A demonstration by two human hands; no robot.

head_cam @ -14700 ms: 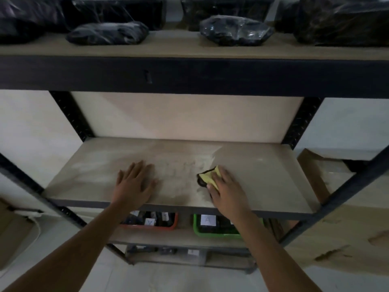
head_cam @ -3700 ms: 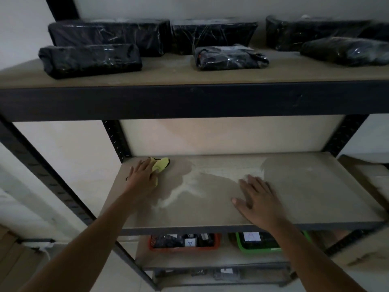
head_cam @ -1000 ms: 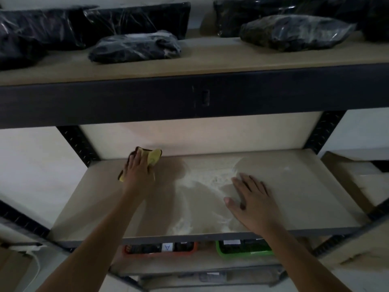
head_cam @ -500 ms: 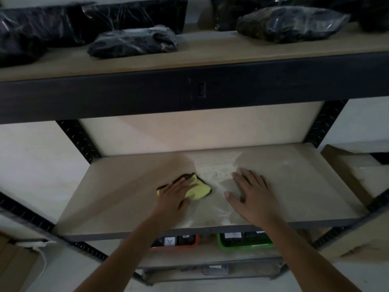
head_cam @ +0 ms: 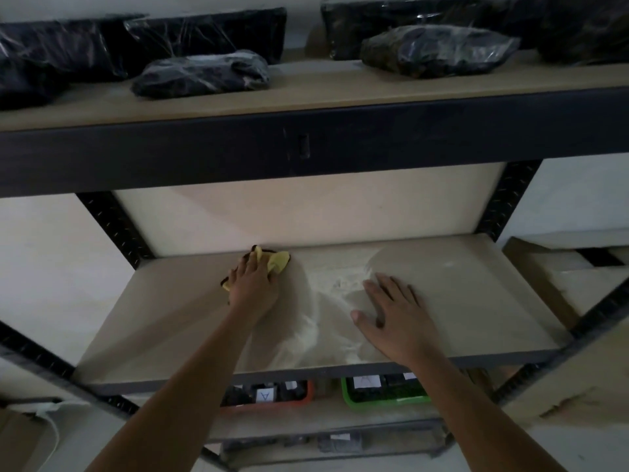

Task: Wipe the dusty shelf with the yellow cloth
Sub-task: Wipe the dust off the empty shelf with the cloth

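The middle shelf board [head_cam: 163, 321] is pale wood in a dark metal frame. A streak of white dust [head_cam: 326, 301] runs down its middle from back to front edge. My left hand [head_cam: 253, 287] presses the crumpled yellow cloth [head_cam: 277, 262] onto the board near the back wall, left of the dust; fingers lie over the cloth and hide most of it. My right hand [head_cam: 396, 318] rests flat on the board just right of the dust, fingers spread, holding nothing.
Several black plastic-wrapped bundles [head_cam: 200, 74] lie on the upper shelf, whose dark beam [head_cam: 306, 148] hangs over the work area. Below are an orange bin [head_cam: 265, 395] and a green bin [head_cam: 384, 391] with labels. A cardboard box [head_cam: 558, 294] stands to the right.
My left hand has pushed the cloth from the middle front of the board back to the rear wall, slightly leftward. My right hand has stayed flat in place.
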